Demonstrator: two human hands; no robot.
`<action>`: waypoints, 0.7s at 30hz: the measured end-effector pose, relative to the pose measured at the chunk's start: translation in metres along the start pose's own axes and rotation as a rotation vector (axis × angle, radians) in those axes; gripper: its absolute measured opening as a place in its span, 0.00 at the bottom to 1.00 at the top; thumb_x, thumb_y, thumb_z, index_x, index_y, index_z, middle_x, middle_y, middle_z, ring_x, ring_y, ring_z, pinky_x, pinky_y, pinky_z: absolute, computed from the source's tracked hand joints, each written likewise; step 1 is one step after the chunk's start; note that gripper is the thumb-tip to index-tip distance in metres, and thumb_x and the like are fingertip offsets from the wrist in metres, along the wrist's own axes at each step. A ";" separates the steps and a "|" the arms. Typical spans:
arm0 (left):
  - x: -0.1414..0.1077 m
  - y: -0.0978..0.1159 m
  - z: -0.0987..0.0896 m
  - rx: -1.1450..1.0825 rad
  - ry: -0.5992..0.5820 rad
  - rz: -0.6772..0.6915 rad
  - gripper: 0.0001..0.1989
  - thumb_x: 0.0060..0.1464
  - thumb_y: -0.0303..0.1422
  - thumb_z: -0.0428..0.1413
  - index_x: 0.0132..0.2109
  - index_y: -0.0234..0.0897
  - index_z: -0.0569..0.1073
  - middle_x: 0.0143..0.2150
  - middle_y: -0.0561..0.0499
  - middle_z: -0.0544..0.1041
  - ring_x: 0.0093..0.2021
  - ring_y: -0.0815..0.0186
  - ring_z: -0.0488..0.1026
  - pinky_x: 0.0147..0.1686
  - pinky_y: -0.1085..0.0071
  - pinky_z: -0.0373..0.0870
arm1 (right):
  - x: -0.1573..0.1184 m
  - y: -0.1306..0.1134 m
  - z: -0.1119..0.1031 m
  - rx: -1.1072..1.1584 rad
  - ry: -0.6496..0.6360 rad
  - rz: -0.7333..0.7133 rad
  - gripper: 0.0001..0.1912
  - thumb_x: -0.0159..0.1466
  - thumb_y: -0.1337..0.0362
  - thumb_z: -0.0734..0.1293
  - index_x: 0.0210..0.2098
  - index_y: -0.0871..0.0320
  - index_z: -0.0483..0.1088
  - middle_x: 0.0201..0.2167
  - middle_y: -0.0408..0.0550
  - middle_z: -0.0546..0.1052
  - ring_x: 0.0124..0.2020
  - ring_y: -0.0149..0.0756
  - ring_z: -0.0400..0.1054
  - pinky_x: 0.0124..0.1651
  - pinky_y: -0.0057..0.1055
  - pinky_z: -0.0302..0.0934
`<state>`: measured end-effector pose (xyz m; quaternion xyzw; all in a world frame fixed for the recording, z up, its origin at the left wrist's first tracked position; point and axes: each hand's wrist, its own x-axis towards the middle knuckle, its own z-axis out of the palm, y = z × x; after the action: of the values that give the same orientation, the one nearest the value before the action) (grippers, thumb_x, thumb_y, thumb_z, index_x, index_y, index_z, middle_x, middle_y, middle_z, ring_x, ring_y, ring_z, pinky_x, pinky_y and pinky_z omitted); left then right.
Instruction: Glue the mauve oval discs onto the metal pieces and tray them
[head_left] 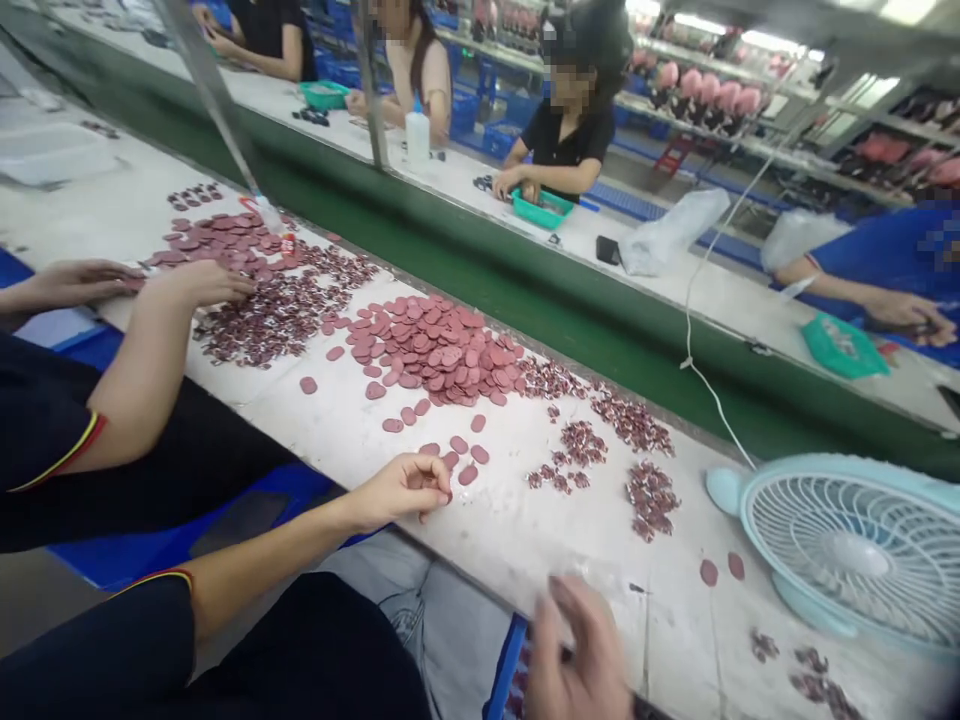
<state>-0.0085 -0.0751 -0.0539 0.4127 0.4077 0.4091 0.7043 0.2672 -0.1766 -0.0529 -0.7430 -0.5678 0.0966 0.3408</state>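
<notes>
My left hand (409,488) is closed in a pinch just above the white table edge. Whatever its fingertips hold, if anything, is too small to make out. Close beside it lie several loose dull-pink oval pieces (468,474), and behind them is a large heap of the same pieces (442,350). At the bottom of the view my right hand (577,655) is smeared by motion. It hovers over the table's near edge, by a blue-rimmed tray (506,665) partly hidden below. Small clusters of shiny dark-red parts (651,498) sit beyond it.
A light-blue fan (855,550) lies at the right, its white cord (712,390) running upward. On the left, a co-worker's hand (199,285) reaches to a pile of small dark-red parts (262,320). A green trough (480,265) separates another bench with people and teal trays (541,212).
</notes>
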 end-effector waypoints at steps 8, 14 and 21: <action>-0.018 -0.005 -0.006 -0.162 0.062 0.013 0.21 0.46 0.44 0.74 0.33 0.36 0.74 0.27 0.56 0.70 0.25 0.74 0.64 0.26 0.75 0.69 | 0.172 -0.039 0.100 -0.272 -0.074 -0.066 0.51 0.64 0.36 0.62 0.73 0.67 0.59 0.77 0.76 0.58 0.78 0.79 0.43 0.74 0.82 0.39; -0.025 -0.007 -0.026 -0.240 0.173 0.009 0.20 0.48 0.43 0.74 0.34 0.37 0.73 0.26 0.58 0.70 0.24 0.74 0.64 0.28 0.75 0.65 | 0.148 -0.031 0.092 -0.314 -0.085 -0.065 0.47 0.69 0.38 0.55 0.74 0.68 0.56 0.77 0.74 0.58 0.78 0.72 0.48 0.78 0.69 0.45; -0.020 -0.001 -0.031 -0.238 0.220 -0.008 0.21 0.46 0.44 0.74 0.34 0.36 0.74 0.25 0.58 0.70 0.25 0.73 0.65 0.29 0.75 0.63 | 0.086 -0.020 0.093 -0.324 -0.186 -0.152 0.42 0.72 0.42 0.55 0.70 0.70 0.63 0.76 0.74 0.61 0.78 0.71 0.51 0.79 0.63 0.50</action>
<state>-0.0428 -0.0862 -0.0599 0.2772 0.4327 0.4945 0.7010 0.2317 -0.0592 -0.0894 -0.7313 -0.6592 0.0461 0.1691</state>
